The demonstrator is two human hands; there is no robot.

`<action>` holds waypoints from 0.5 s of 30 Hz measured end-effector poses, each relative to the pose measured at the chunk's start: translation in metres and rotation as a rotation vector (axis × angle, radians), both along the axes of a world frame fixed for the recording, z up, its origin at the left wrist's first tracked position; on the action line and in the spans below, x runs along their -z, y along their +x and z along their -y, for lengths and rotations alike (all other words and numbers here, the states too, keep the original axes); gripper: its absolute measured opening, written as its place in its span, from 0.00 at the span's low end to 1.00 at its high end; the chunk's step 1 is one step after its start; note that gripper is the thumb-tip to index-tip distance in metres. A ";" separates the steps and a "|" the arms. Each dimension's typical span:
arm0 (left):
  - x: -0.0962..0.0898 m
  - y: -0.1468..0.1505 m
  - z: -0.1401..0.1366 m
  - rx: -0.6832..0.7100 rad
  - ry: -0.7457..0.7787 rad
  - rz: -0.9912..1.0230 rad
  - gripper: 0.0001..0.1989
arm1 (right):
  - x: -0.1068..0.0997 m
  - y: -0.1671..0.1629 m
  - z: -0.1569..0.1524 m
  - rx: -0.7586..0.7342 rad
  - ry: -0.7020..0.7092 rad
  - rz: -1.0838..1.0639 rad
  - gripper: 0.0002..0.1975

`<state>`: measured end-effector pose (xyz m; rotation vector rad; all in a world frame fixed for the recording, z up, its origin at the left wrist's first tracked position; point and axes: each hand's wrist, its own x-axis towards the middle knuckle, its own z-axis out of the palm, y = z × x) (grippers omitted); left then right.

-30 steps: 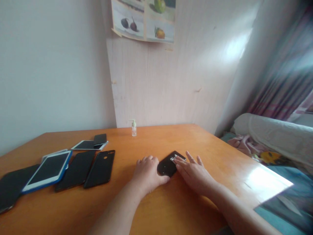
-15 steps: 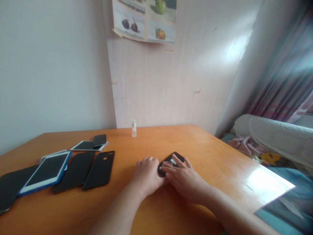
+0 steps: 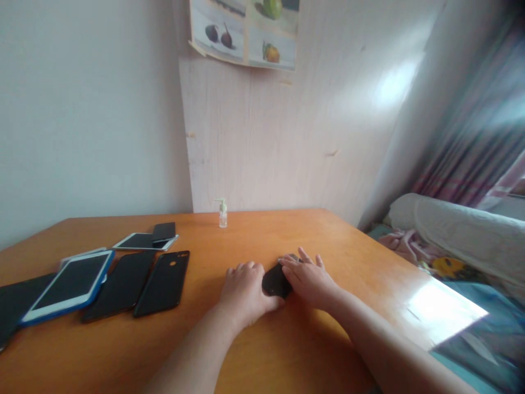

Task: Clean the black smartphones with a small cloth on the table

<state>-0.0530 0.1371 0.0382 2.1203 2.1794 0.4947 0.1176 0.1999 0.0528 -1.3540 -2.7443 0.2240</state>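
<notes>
The left hand (image 3: 244, 291) grips one end of a black phone (image 3: 273, 281) on the orange bench (image 3: 279, 355); the right hand (image 3: 310, 282) lies across the other, fingers apart. Beyond: pump bottle (image 3: 222, 215), pale wall (image 3: 262, 148), fruit poster (image 3: 246, 38).

Free tabletop (image 3: 315, 232) beyond right hand (image 3: 308, 280)

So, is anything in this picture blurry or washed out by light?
In the head view, white glare washes out the tabletop at its right corner; a softer sheen lies on the wall panel, upper right; the curtain at right is blurred; fine detail on the black phone-like slab, partly under the right hand, is too soft to read.
</notes>
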 end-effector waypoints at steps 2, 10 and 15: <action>0.000 0.000 0.000 0.009 0.007 0.012 0.26 | 0.002 0.000 -0.001 -0.100 -0.006 -0.006 0.24; 0.001 -0.001 -0.001 -0.002 0.018 -0.017 0.26 | 0.003 0.007 -0.015 0.090 0.015 0.034 0.25; -0.001 0.000 0.000 0.008 0.004 0.011 0.26 | 0.006 0.023 -0.003 0.001 0.039 0.006 0.25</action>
